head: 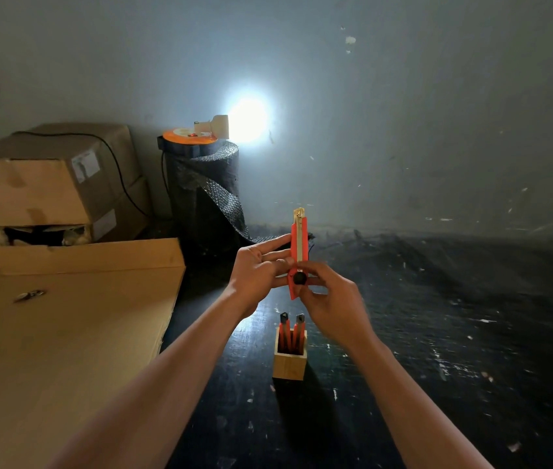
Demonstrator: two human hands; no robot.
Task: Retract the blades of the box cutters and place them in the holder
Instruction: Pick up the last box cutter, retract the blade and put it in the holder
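Observation:
A red box cutter [299, 238] stands upright in both hands above the dark floor, its metal tip pointing up and only a short bit showing past the red body. My left hand [258, 265] holds its left side with fingers stretched along it. My right hand [327, 301] pinches the black knob on its lower part. Just below the hands stands a small wooden square holder [289, 365] with two red box cutters [291, 333] standing in it, black ends up.
A flat cardboard sheet [65, 333] with a small metal piece [28, 295] lies at left. Stacked cardboard boxes [48, 184] stand behind it. A black bubble-wrap roll [204, 194] topped by an orange disc and a bright lamp stands by the wall.

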